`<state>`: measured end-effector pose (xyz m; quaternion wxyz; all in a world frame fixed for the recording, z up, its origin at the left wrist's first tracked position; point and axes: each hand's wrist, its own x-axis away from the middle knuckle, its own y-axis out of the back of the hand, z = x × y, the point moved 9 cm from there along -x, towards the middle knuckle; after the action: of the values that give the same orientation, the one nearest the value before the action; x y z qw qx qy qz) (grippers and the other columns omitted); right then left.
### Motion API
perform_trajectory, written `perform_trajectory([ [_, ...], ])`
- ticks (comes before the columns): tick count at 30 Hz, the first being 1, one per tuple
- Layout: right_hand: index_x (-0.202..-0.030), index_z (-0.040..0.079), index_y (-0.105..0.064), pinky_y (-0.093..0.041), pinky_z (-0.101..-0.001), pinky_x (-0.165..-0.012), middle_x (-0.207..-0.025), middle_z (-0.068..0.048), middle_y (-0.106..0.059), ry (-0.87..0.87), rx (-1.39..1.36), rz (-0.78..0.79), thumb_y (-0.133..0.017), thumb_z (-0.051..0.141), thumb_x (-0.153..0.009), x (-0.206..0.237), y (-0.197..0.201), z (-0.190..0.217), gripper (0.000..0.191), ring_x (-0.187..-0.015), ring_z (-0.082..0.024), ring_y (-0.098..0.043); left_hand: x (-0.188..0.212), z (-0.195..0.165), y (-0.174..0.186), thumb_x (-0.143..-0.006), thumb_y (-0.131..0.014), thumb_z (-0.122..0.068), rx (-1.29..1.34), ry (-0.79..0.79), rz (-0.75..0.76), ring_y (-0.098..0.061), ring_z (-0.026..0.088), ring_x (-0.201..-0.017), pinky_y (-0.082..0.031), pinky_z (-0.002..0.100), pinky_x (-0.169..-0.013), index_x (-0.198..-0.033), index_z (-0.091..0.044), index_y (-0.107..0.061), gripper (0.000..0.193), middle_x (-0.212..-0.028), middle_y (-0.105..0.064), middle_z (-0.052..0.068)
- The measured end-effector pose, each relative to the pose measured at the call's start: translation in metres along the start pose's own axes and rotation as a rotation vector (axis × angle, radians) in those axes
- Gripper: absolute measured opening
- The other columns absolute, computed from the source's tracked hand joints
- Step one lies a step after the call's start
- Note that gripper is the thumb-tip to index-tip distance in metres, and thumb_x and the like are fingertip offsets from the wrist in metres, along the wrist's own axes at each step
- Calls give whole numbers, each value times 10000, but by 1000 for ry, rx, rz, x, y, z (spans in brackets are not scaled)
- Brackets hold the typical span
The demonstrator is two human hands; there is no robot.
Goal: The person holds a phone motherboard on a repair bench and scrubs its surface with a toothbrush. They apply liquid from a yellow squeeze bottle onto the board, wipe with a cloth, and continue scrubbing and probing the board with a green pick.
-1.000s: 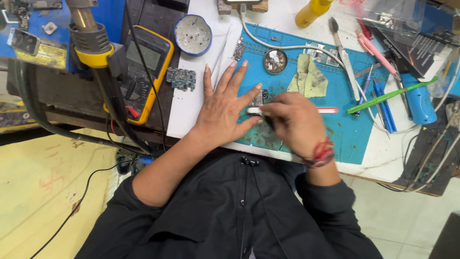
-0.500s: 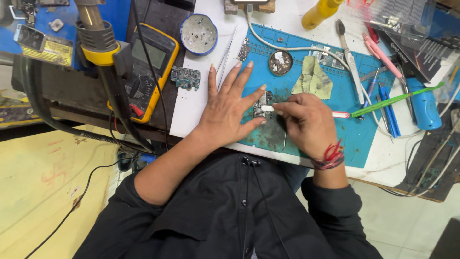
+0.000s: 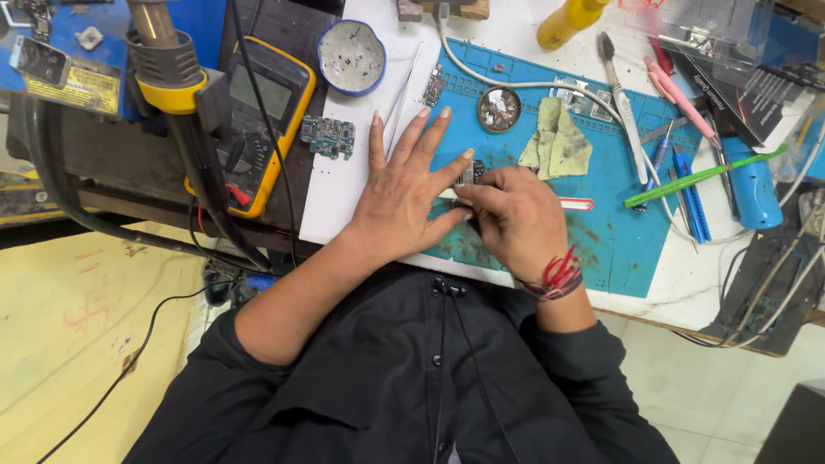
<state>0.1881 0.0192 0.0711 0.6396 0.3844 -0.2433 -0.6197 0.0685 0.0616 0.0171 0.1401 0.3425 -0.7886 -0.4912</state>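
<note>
The left hand (image 3: 402, 193) lies flat, fingers spread, pinning a small dark circuit board (image 3: 471, 171) at the blue mat's (image 3: 619, 232) nine o'clock edge; most of the board is hidden. The right hand (image 3: 516, 219) is curled shut on a white-handled tool (image 3: 577, 204), tip concealed beneath the knuckles. A yellow rectangular label (image 3: 73, 88) sits at ten o'clock, print illegible. The yellow bottle (image 3: 569, 19) is cut off at twelve o'clock.

White counter (image 3: 344, 202) under blue work mat (image 3: 619, 232), cluttered edge to edge. Pale tiled floor (image 3: 730, 387) at right, grout lines visible. Yellowish floor sheet (image 3: 77, 326) at left, black cable (image 3: 112, 387) trailing across. Dark shelf (image 3: 103, 163) beside counter. Even, soft light, faint shadows.
</note>
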Motion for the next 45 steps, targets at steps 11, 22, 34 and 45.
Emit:
perform_trajectory([
  [11,-996,101,-784,-522,-401,-797,-946,-80,-696,6,20,-13,-753,11,-836,3,1,-7,186,-920,-296,-662,0,-2,0,-869,-700,-573,-6,-7,-5,-173,389,-1541,-13,739,-1180,-1437,-174,-620,699,-1647,-259,224],
  [22,-1005,109,-790,-521,-402,-788,-940,-78,-690,9,52,-34,-728,-9,-808,3,3,-5,238,-905,-301,-659,0,-1,0,-868,-698,-569,-5,-1,1,-178,388,-1535,-10,738,-1179,-1442,-186,-616,694,-1648,-252,225],
  [34,-1004,113,-791,-515,-405,-773,-924,-74,-698,-4,39,14,-731,-4,-821,5,1,-10,226,-892,-299,-656,0,-1,0,-865,-704,-574,-5,0,7,-181,383,-1534,-17,742,-1179,-1430,-186,-626,690,-1645,-260,222],
  [45,-996,115,-791,-517,-401,-755,-904,-81,-685,-53,14,-25,-740,17,-827,2,1,-4,201,-890,-299,-659,0,0,0,-864,-700,-573,-1,2,3,-180,385,-1537,-19,738,-1185,-1443,-190,-616,700,-1650,-254,221],
])
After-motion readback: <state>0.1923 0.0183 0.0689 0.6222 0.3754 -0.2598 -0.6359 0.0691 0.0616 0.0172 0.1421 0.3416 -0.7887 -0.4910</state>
